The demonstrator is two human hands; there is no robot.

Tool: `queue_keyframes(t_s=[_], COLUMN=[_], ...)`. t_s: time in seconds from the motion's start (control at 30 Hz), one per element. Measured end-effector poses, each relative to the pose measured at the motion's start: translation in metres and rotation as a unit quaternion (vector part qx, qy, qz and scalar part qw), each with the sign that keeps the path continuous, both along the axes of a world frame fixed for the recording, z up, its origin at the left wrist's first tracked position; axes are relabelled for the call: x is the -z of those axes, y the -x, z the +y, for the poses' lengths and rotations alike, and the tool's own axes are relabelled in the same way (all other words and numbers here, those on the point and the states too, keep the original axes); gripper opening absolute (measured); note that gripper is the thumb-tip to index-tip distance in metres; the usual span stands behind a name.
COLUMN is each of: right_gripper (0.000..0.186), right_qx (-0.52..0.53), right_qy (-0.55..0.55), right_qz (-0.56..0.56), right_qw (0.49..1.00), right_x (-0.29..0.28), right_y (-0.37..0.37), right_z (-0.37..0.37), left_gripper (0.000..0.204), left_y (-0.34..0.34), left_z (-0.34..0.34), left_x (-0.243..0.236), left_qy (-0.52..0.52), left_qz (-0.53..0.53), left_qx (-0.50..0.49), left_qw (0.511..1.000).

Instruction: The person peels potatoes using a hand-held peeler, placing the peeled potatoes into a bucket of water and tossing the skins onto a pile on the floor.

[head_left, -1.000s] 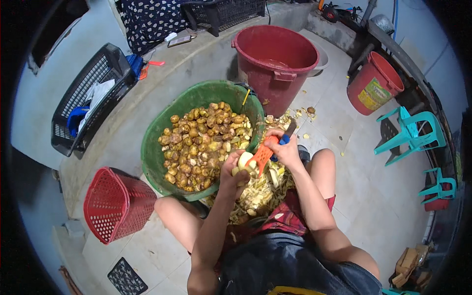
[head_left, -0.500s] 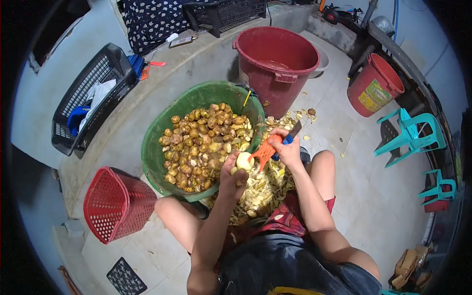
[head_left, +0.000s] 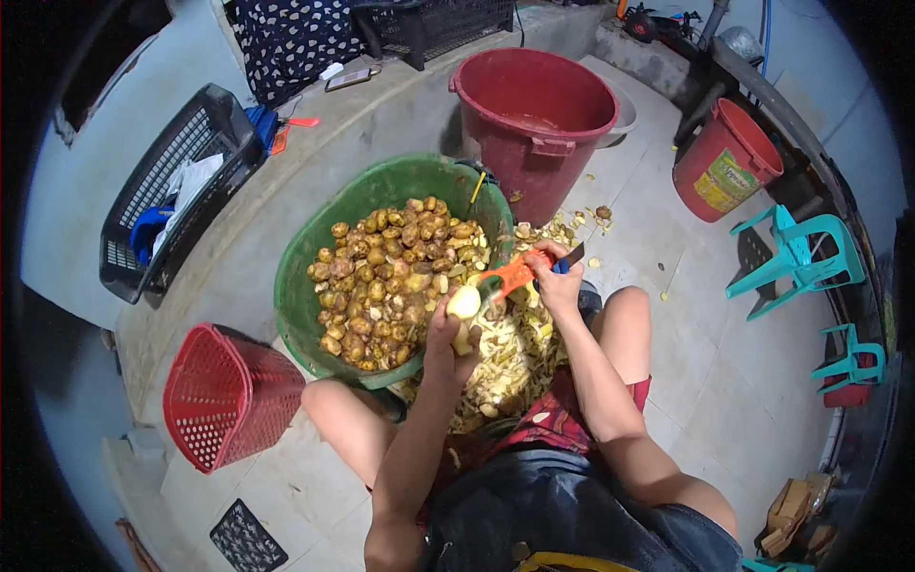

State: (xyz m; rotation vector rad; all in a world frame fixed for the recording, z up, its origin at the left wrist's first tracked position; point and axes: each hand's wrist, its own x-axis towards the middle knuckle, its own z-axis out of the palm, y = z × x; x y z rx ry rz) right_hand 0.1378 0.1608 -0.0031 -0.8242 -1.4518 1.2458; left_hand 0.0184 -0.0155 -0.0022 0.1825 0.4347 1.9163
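Note:
My left hand (head_left: 444, 345) is closed around a peeled, pale yellow potato (head_left: 464, 302). A second pale piece shows lower in its palm, partly hidden by the fingers. My right hand (head_left: 560, 288) grips an orange peeler (head_left: 516, 275), whose head reaches beside the potato's right side. The same hand also holds a blue-handled knife (head_left: 572, 256), its blade pointing up and right, away from the potato. To the left, a big green tub (head_left: 303, 250) holds many unpeeled brown potatoes (head_left: 375, 276). Beneath my hands lies a heap of peelings (head_left: 515, 367) between my legs.
A large red bin (head_left: 519, 181) stands just beyond the tub. At left are a red perforated basket (head_left: 233, 396) and a black crate (head_left: 181, 181) on a ledge. Farther right are a red bucket (head_left: 729, 162) and turquoise chairs (head_left: 801, 253). Peel scraps dot the tiled floor.
The peeler has tilted from a steep slant to nearly level, and its head has risen slightly. My left hand has shifted a little left with the potato. The tub and bins stay put.

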Motion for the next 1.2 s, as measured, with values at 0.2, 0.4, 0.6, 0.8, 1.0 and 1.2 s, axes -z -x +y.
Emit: queue_keyframes(t_s=[0.2, 0.4, 0.6, 0.8, 1.0, 1.2], right_gripper=[0.029, 0.032, 0.033, 0.027, 0.023, 0.023], right_qx=[-0.03, -0.056, -0.068, -0.139, -0.149, -0.158], right_qy=[-0.031, 0.019, -0.017, -0.028, 0.013, 0.029], right_qz=[-0.008, -0.025, -0.035, -0.09, -0.069, -0.038], right_qw=[0.999, 0.998, 0.997, 0.986, 0.986, 0.986], right_x=[-0.002, -0.001, -0.002, -0.025, -0.015, -0.023], right_y=[-0.001, -0.003, -0.002, -0.007, -0.003, -0.001], right_z=[-0.001, 0.004, 0.004, -0.003, 0.005, -0.004], left_gripper=[0.068, 0.063, 0.054, 0.044, 0.049, 0.051], left_y=[0.019, 0.025, 0.02, 0.021, 0.026, 0.022], left_z=[0.006, 0.004, 0.001, -0.002, 0.001, 0.0], left_x=[-0.016, -0.028, -0.024, -0.019, -0.021, -0.015], left_qy=[-0.011, 0.06, 0.134, 0.115, 0.083, 0.068], left_qz=[0.036, 0.132, 0.359, 0.449, 0.336, 0.309], left_qx=[-0.005, 0.004, -0.036, 0.004, 0.071, 0.078], left_qw=[0.999, 0.989, 0.923, 0.886, 0.935, 0.945])
